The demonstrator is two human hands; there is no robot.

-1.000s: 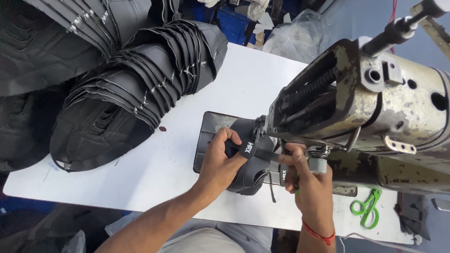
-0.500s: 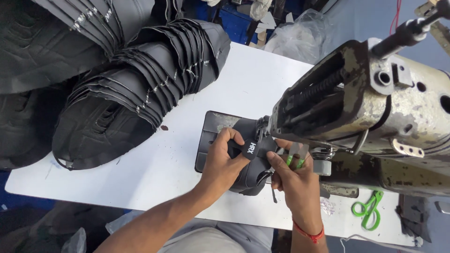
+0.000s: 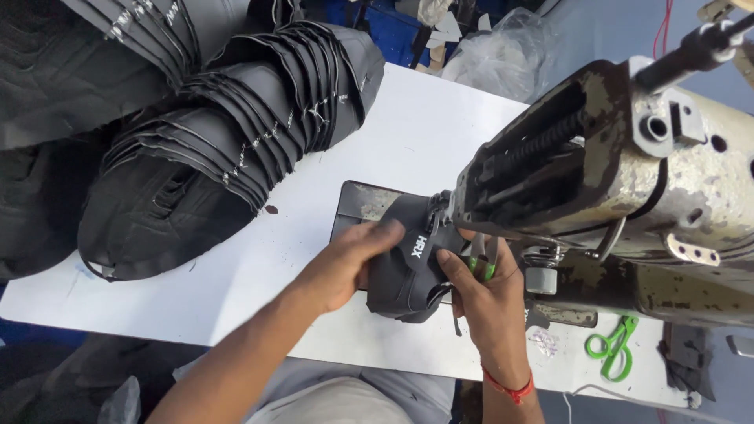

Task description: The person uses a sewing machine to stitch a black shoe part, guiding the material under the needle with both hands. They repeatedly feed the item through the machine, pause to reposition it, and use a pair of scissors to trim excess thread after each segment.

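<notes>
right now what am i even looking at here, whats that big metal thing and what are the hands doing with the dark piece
The view comes from a camera worn on the person's head, looking down at a white worktable. The big worn metal thing on the right is an industrial sewing machine. Under its head both hands hold a dark grey fabric piece: the left hand presses on its left side, and the right hand pinches its right edge, with something small and green between the fingers. To the left lies a fanned stack of similar dark cut pieces. Green-handled scissors lie by the machine's base, and a red band sits on the right wrist.
</notes>
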